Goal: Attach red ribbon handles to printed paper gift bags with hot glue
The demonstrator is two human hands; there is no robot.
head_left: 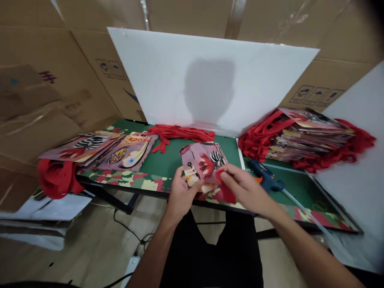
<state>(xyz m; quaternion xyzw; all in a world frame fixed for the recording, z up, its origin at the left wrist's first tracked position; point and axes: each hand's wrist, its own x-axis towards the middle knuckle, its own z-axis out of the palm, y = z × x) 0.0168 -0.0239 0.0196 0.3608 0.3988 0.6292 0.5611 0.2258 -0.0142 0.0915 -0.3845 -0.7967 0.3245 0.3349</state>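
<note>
Printed piece: the printed piece [196, 154], with a red flower and zebra-like stripes, is held up over the near part of the green tabletop [169, 154], tilted; it serves as the clock's centre, 12 o'clock pointing away from the person.
Left hand: the left hand [181, 194] is at 7 o'clock, its grip closed on the near left corner, thumb across the printed face.
Right hand: the right hand [244, 190] is at 4 o'clock, thumb and fingers pinched together on a red strap [228, 195] beside the piece's right edge; whether strap and piece touch is unclear.
Loose straps: a bundle of red straps [184, 133] lies at 11 o'clock, a few ends trailing toward the person.
Left pile: a pile of printed pieces [87, 145] sits between 9 and 10 o'clock, red loops [60, 176] hanging past the near edge, a butterfly print [130, 153] just beside it.
Right stack: a tall stack [312, 140] stands between 2 and 3 o'clock, red straps bulging from both ends.
Glue gun: a dark blue glue gun [265, 176] with orange parts lies at 3 o'clock, a translucent rod [295, 199] running from it toward 4 o'clock.
Backdrop: a white sheet [159, 80] bearing a shadow rises at 12 o'clock before cardboard [270, 22].
Floor: dark cables [127, 227] and a white power strip [131, 267] lie between 7 and 8 o'clock.
</note>
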